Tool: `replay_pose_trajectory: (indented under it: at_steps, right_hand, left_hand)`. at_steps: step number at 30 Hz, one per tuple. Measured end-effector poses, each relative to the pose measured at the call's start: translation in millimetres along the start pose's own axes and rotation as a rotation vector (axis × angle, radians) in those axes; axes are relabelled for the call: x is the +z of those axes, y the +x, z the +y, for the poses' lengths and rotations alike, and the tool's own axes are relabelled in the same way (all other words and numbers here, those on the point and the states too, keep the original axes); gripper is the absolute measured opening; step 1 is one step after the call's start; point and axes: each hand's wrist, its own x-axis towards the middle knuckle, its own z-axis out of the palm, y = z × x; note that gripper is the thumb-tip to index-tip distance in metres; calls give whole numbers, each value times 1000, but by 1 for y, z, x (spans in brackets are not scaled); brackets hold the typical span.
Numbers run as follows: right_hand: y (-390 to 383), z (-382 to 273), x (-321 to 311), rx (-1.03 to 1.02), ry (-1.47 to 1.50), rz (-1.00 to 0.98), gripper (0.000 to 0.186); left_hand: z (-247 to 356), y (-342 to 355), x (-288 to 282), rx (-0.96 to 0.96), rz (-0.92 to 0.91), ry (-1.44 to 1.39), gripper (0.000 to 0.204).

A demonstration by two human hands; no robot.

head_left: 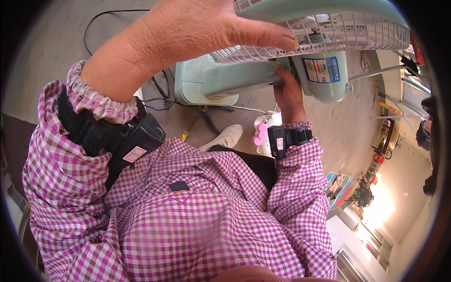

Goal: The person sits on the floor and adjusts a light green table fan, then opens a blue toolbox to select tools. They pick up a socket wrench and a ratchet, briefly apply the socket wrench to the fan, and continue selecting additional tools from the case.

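Observation:
A pale green electric fan lies across the upper view, with its wire grille (357,37), motor housing (329,89), neck (235,75) and square base (190,89). My left hand (197,33) reaches over the top with its thumb pressed on the grille; its other fingers are out of frame. My right hand (289,94) holds the neck from below, beside the motor housing, its fingers partly hidden behind it.
Dark cables (167,89) trail over the grey floor (56,61). My white shoe (225,138) is below, near a white object with pink discs (260,134). At right are a metal bar (380,70), a colourful board (336,188) and assorted items along a wall.

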Motion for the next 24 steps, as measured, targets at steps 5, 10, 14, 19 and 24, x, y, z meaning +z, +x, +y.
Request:
replay_pose_trajectory:
  at_steps: [5, 10, 14, 19, 24]
  right_hand:
    - [2, -6, -2, -20, 9, 38, 42]
    - [7, -22, -1, -46, -34, 18, 48]
    - [13, -41, -2, -120, -59, 107, 41]
    - [21, -58, -14, -191, -122, 127, 44]
    - [24, -58, -31, -217, -181, 151, 47]
  left_hand:
    - [7, 1, 5, 5, 65, -22, 86]
    - [7, 5, 6, 125, 58, 11, 88]
    - [1, 9, 14, 87, 104, -93, 89]
    - [-7, 22, 23, -60, 127, 44, 88]
    - [9, 17, 33, -83, 136, 199, 87]
